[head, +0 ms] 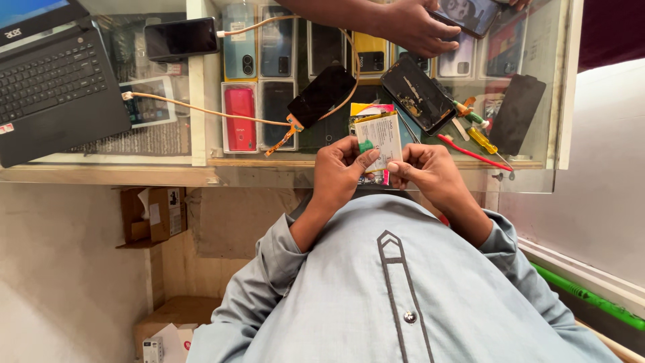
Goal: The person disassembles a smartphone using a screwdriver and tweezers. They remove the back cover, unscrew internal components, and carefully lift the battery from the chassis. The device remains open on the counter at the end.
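My left hand [341, 169] and my right hand [430, 171] together hold a flat silver-white phone battery [380, 138] with a green tab, just above the near edge of a glass counter [201, 101]. A colourful packet [371, 109] lies behind the battery. An opened black phone [418, 93] lies beyond it on the glass. A detached black screen [322, 94] with an orange ribbon cable rests to its left. Another person's hand [413, 27] at the far side holds a dark phone [470, 13].
A black laptop [54, 81] sits at the left, with a black phone [180, 38] on a cable beside it. Screwdrivers [474, 134] and a black back cover [516, 113] lie at the right. Boxed phones [240, 117] show under the glass. Cardboard boxes [151, 215] stand below.
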